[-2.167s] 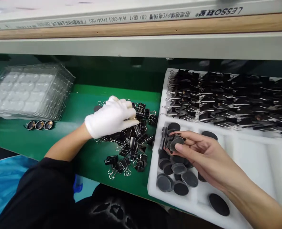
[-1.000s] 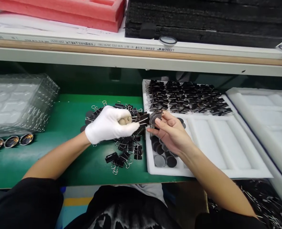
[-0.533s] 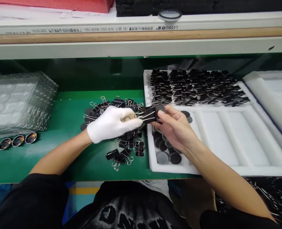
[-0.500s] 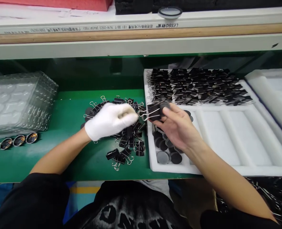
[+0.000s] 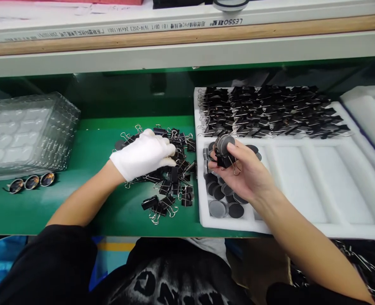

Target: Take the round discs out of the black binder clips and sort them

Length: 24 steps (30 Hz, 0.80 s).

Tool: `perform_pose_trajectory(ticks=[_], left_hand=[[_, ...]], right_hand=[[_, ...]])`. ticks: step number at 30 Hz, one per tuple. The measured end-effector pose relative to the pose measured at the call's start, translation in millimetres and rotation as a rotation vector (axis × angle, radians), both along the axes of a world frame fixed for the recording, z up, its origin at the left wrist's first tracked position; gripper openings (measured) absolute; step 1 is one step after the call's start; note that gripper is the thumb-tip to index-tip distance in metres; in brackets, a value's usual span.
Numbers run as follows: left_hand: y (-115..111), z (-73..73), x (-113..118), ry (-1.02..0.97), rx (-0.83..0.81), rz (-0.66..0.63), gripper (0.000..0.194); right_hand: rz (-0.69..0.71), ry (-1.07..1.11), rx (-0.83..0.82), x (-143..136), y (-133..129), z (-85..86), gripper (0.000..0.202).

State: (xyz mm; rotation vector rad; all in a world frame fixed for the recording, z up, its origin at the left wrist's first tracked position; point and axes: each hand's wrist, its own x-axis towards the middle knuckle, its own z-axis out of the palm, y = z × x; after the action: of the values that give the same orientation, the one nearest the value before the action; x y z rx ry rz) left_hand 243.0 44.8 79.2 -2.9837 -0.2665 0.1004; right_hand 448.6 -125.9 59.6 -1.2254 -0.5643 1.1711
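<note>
My left hand (image 5: 146, 154), in a white glove, is over a heap of black binder clips (image 5: 175, 176) on the green worktop. Its thumb and fingers are a little apart, and no clip can be made out between them. My bare right hand (image 5: 247, 169) grips a binder clip (image 5: 224, 161) together with round grey discs (image 5: 225, 144), above the near left compartment of a white foam tray (image 5: 206, 220). The clip's wire handles point down toward the palm. Beneath that hand, loose round discs (image 5: 217, 208) fill the compartment.
Rows of black binder clips (image 5: 270, 110) line the tray's far part. On the left stands a stack of clear plastic trays (image 5: 25, 131), with three round lens-like pieces (image 5: 31, 182) in front. A white ledge (image 5: 111, 63) runs across the back; another foam piece (image 5: 371, 106) lies far right.
My left hand has come away from the clip's handles and moved left over the heap. My right hand has turned the clip and discs, so the handles now face down toward the palm.
</note>
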Motion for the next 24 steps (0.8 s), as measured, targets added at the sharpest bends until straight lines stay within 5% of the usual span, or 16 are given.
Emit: perform_pose_trajectory(ticks=[6,13,19,24], left_hand=[[8.7,10.9,-10.2,-0.199,-0.081,0.025,0.036],[-24.7,21.2,-4.4,-0.695,-0.452,0.166,0.034],[-29.3,20.1,-4.6,-0.516,-0.517,0.27,0.034],[-33.2,12.2,-3.4,-0.424,-0.498,0.189,0.046]], right_hand=[[0.118,-0.006,0.058,2.5,-1.8,-3.2,0.022],[0.237,-0.399,0.261,-15.5,-0.7,-9.4,0.017],[0.216,-0.654,0.377,-17.2,-6.6,-8.8,0.021],[0.263,-0.736,0.448,-17.1,-8.9,-7.4,0.026]])
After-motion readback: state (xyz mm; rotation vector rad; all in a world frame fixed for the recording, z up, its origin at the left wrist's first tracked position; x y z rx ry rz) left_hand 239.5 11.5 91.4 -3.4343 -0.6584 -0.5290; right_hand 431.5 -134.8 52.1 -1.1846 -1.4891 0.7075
